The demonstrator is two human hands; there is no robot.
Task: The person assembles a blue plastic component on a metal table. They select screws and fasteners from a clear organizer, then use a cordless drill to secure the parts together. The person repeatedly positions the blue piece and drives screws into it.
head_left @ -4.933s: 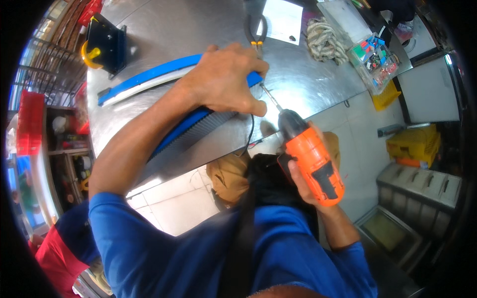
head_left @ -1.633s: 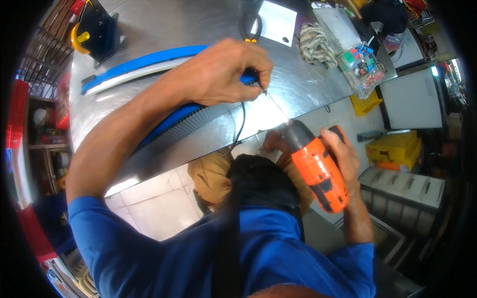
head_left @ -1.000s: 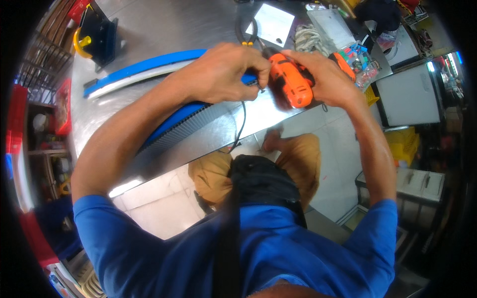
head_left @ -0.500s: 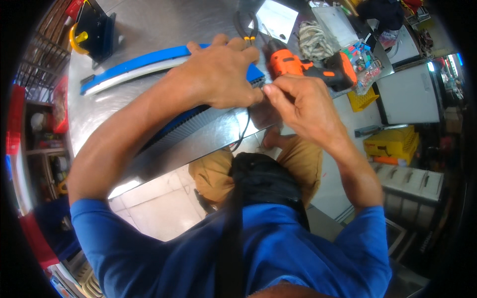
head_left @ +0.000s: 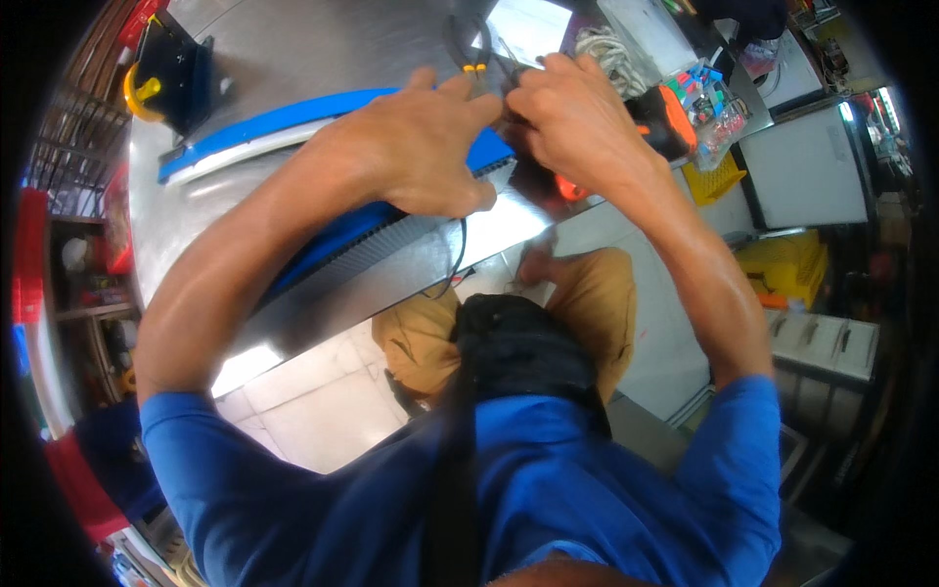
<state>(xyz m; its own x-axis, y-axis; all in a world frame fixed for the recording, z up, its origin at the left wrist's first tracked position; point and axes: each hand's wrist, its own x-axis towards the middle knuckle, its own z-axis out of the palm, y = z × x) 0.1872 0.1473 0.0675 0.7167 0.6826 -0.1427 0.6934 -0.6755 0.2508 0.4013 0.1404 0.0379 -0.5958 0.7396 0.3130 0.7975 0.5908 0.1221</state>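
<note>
A long blue housing [head_left: 490, 149] with a grey ribbed side lies across the metal table. My left hand [head_left: 411, 147] spans its right end, fingers spread over the far side and thumb at the near side. A thin black cable [head_left: 462, 256] hangs from that end. To the right, my right hand [head_left: 582, 122] is curled above an orange-and-black power drill [head_left: 667, 119] and covers most of it. Its fingertips are closed near the drill's front, but whatever they hold is hidden. Just beyond the hands lie dark pliers [head_left: 473, 68] with yellow marks.
At the far left stands a dark holder [head_left: 181, 73] with a yellow ring. A white paper [head_left: 528, 27], coiled rope [head_left: 611, 61] and a bag of small coloured parts [head_left: 714, 117] lie on the table's far right. A yellow case [head_left: 782, 264] sits below, beside the table.
My right hand has moved away from the housing's end, farther off and over the drill. My left thumb has come away from it, while the left palm stays on the housing. The view has shifted slightly.
</note>
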